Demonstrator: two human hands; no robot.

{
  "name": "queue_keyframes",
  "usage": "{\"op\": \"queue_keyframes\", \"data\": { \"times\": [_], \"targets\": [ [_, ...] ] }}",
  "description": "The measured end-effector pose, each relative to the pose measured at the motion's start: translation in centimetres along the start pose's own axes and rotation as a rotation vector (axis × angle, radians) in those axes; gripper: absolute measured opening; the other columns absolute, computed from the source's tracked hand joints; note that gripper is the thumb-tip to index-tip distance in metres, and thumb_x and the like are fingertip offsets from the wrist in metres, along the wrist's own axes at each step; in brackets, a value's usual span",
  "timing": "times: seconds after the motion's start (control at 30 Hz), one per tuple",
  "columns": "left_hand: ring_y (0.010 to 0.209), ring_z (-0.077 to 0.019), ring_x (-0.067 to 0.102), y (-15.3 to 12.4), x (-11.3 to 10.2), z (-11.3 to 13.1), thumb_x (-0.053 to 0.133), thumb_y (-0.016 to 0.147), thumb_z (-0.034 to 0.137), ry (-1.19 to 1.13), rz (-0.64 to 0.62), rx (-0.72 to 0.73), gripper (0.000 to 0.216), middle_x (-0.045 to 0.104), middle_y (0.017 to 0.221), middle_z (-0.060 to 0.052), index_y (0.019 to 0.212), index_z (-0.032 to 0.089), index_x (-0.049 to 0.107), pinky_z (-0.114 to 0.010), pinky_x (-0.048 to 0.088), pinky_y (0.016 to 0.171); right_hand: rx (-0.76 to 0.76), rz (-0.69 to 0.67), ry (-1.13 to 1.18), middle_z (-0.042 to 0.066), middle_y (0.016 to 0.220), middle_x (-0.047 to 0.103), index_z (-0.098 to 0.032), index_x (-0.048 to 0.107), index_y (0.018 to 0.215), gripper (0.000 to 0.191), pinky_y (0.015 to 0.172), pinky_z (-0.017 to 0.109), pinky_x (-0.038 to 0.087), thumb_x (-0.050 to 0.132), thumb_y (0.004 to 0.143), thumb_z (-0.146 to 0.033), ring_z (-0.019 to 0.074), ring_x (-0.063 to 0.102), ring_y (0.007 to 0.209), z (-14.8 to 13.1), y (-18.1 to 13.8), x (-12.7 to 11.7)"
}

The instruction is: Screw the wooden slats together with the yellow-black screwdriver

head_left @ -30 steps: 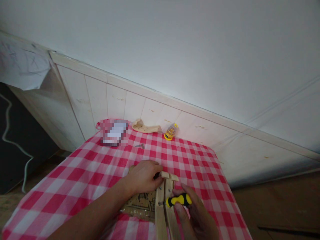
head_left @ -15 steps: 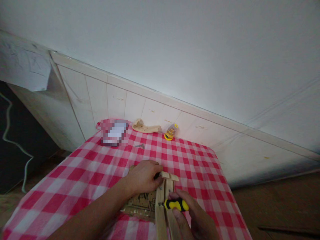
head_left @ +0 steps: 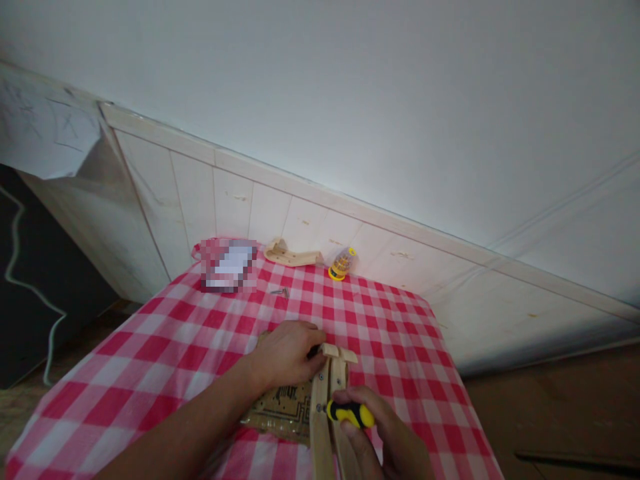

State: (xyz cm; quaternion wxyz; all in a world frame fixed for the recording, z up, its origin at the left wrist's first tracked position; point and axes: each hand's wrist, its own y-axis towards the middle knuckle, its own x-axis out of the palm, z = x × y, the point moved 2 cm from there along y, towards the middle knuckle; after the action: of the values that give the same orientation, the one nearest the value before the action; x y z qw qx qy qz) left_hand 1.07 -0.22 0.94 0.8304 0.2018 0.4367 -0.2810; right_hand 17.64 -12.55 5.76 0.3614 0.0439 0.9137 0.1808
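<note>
My left hand (head_left: 285,353) is closed over the top end of two pale wooden slats (head_left: 320,427) that lie side by side on the red-and-white checked tablecloth (head_left: 200,340). My right hand (head_left: 385,440) grips a yellow-and-black screwdriver (head_left: 349,413), its tip against a screw in the side of the slats. Under the slats lies a flat brown patterned board (head_left: 283,410).
At the far edge of the table lie a curved wooden piece (head_left: 293,255), a yellow case of screwdriver bits (head_left: 343,263), a blurred packet (head_left: 229,265) and loose screws (head_left: 280,291). White panelled wall stands behind. Floor drops away to the right.
My right hand has rolled the screwdriver handle and slid it slightly down and left. My left hand has stayed put on the slats.
</note>
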Motion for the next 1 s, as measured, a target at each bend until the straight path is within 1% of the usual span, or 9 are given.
{"op": "queue_keyframes", "data": {
  "times": [0.2,0.37,0.5,0.6,0.8,0.9,1.0],
  "targets": [
    [0.080,-0.0212,0.065,0.0,-0.2,0.1,0.055,0.088,0.033,0.008,0.000,0.011,0.016,0.069,0.083,-0.004,0.080,0.020,0.061,-0.029,0.040,0.066,0.083,0.094,-0.018,0.000,0.088,0.081,-0.031,0.074,0.105,0.023,0.068,0.021,0.062,0.061,0.092,-0.046,0.0202,0.080,0.077,0.9,-0.5,0.6],
    [0.080,-0.0215,0.066,0.0,-0.3,0.2,0.055,0.087,0.033,0.018,0.004,-0.007,0.016,0.069,0.083,-0.004,0.080,0.020,0.061,-0.029,0.040,0.064,0.105,0.178,-0.001,0.001,0.087,0.081,-0.031,0.074,0.102,0.024,0.069,0.021,0.062,0.063,0.090,-0.048,0.0199,0.079,0.075,1.4,-1.0,1.1],
    [0.081,-0.0216,0.066,0.0,-0.3,0.3,0.054,0.088,0.033,0.020,0.003,-0.002,0.017,0.069,0.084,-0.004,0.081,0.020,0.062,-0.029,0.040,0.065,0.122,0.194,0.008,0.002,0.087,0.080,-0.029,0.073,0.100,0.022,0.071,0.021,0.062,0.066,0.087,-0.046,0.0199,0.078,0.076,1.6,-1.1,1.2],
    [0.081,-0.0217,0.065,0.0,-0.3,0.2,0.054,0.088,0.034,0.021,0.003,-0.002,0.017,0.069,0.084,-0.004,0.081,0.020,0.061,-0.029,0.040,0.064,0.141,0.211,0.030,0.002,0.086,0.079,-0.028,0.073,0.099,0.020,0.070,0.022,0.062,0.068,0.085,-0.042,0.0204,0.078,0.076,1.6,-1.0,1.2],
    [0.079,-0.0214,0.065,0.0,-0.2,0.2,0.055,0.088,0.033,0.011,0.006,-0.008,0.017,0.069,0.083,-0.004,0.080,0.020,0.061,-0.029,0.038,0.063,0.171,0.231,0.072,0.000,0.080,0.077,-0.028,0.072,0.090,0.013,0.068,0.023,0.061,0.071,0.078,-0.035,0.0192,0.075,0.071,1.1,-0.5,1.1],
    [0.080,-0.0214,0.065,0.0,-0.1,0.1,0.055,0.088,0.032,0.010,0.001,0.001,0.016,0.069,0.084,-0.005,0.080,0.020,0.062,-0.029,0.040,0.064,0.192,0.230,0.106,-0.001,0.078,0.076,-0.028,0.072,0.089,0.014,0.066,0.022,0.061,0.073,0.077,-0.034,0.0185,0.075,0.069,1.0,-0.4,1.1],
    [0.081,-0.0215,0.066,0.0,-0.2,0.1,0.054,0.089,0.032,0.008,0.003,0.013,0.017,0.069,0.084,-0.005,0.081,0.020,0.063,-0.029,0.041,0.066,0.216,0.238,0.134,0.001,0.083,0.077,-0.026,0.071,0.092,0.017,0.067,0.024,0.062,0.074,0.077,-0.035,0.0200,0.076,0.074,1.3,-0.4,1.0]
  ]
}}
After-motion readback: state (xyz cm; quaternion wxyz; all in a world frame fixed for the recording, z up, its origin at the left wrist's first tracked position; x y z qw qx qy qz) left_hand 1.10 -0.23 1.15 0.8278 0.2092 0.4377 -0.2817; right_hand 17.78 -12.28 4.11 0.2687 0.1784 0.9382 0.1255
